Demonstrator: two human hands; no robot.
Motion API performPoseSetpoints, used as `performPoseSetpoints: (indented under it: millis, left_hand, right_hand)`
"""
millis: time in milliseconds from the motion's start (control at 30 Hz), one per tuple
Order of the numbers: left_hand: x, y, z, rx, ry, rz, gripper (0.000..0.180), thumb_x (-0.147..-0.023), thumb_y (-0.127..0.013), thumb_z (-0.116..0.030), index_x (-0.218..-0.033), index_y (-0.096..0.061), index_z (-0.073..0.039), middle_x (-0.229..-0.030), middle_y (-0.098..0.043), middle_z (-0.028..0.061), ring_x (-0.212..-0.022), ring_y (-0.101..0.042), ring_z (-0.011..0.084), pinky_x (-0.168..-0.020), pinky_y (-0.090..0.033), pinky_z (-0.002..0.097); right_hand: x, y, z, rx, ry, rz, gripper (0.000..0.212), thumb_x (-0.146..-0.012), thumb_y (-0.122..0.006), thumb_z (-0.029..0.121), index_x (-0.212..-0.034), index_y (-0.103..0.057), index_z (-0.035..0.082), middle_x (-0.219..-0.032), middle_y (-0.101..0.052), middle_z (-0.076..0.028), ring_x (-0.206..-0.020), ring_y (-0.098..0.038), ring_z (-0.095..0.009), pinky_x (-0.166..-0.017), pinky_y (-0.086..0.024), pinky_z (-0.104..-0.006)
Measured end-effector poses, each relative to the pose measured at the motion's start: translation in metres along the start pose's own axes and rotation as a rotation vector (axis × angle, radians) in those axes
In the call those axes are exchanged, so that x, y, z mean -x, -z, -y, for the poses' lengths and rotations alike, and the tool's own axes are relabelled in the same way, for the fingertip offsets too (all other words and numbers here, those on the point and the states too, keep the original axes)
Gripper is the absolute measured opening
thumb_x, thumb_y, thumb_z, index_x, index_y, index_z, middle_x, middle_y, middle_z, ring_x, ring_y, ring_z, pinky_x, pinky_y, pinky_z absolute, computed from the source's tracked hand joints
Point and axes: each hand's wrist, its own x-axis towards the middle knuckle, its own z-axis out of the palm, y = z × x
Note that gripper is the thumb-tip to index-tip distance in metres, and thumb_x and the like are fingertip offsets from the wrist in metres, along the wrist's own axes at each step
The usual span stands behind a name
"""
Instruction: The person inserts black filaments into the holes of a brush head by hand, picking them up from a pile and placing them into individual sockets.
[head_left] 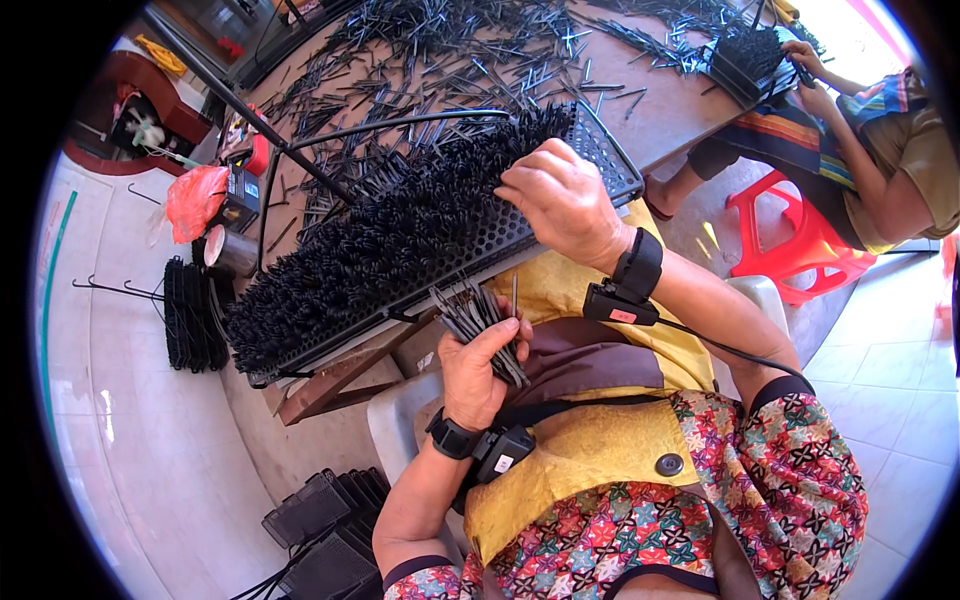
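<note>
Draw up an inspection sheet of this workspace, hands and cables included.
Surface: brown table, partly covered.
Job's things: perforated black tray, densely filled with black pieces; bare holes show along its near edge and right end.
Clutter: loose dark strips scattered across the table; red plastic bag at left.
Hands: left hand grips a bundle of strips; right hand is at the tray, its fingertips' hold unclear.
Cables: black cable along the right forearm.
Surroundings: co-worker on a red stool, right.

Left hand point(474, 378) hides middles of dark strips point(464, 316); contents of right hand point(568, 206) unclear; co-worker point(900, 185) cropped at right.
</note>
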Motion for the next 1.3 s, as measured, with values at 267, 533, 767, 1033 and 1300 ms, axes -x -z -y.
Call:
performPoseSetpoints:
  millis: [267, 533, 767, 1033, 1300]
  left_hand:
    - [0.001, -0.002, -0.002, -0.002, 0.01, -0.005, 0.022, -0.077, -0.062, 0.005, -0.098, -0.055, 0.002, -0.082, -0.061, 0.0109, -0.068, -0.06, 0.0184, -0.053, -0.047, 0.0265]
    - [0.002, -0.002, 0.001, -0.143, 0.003, 0.126, 0.021, -0.077, -0.06, 0.004, -0.097, -0.058, 0.002, -0.081, -0.06, 0.0086, -0.065, -0.057, 0.0159, -0.052, -0.046, 0.0248]
    - [0.004, -0.005, -0.001, -0.068, 0.024, 0.123, 0.019, -0.078, -0.06, 0.003, -0.097, -0.058, 0.003, -0.081, -0.062, 0.0107, -0.063, -0.06, 0.0178, -0.054, -0.049, 0.0262]
    - [0.004, -0.001, 0.001, -0.062, 0.067, 0.093, 0.018, -0.08, -0.059, 0.002, -0.097, -0.056, 0.004, -0.085, -0.062, 0.0131, -0.07, -0.064, 0.0227, -0.056, -0.053, 0.0287]
    - [0.004, -0.003, -0.004, -0.131, 0.157, 0.128, 0.014, -0.082, -0.057, -0.002, -0.096, -0.055, 0.001, -0.084, -0.062, 0.0134, -0.071, -0.064, 0.0226, -0.058, -0.055, 0.0318]
  right_hand:
    - [0.013, 0.004, 0.016, 0.184, -0.126, 0.385, 0.024, -0.072, -0.069, 0.015, -0.09, -0.061, 0.002, -0.077, -0.053, -0.009, -0.071, -0.048, -0.026, -0.061, -0.041, -0.0363]
    - [0.029, 0.03, 0.069, -0.71, -1.05, 0.612, 0.024, -0.076, -0.069, 0.008, -0.096, -0.062, -0.005, -0.075, -0.065, -0.008, -0.063, -0.058, -0.007, -0.055, -0.048, -0.0233]
    - [0.041, 0.034, 0.074, -1.024, -1.359, 0.344, 0.011, -0.079, -0.064, 0.002, -0.087, -0.061, -0.006, -0.074, -0.064, -0.007, -0.061, -0.061, -0.01, -0.053, -0.05, -0.0218]
    - [0.052, 0.033, 0.07, -0.845, -1.247, 0.257, 0.016, -0.077, -0.065, -0.001, -0.091, -0.058, -0.004, -0.074, -0.062, -0.005, -0.058, -0.06, -0.009, -0.047, -0.046, -0.02]
    - [0.042, 0.049, 0.063, -0.927, -1.307, 0.522, 0.014, -0.076, -0.068, -0.001, -0.086, -0.058, -0.004, -0.071, -0.063, -0.007, -0.055, -0.059, -0.009, -0.047, -0.046, -0.0194]
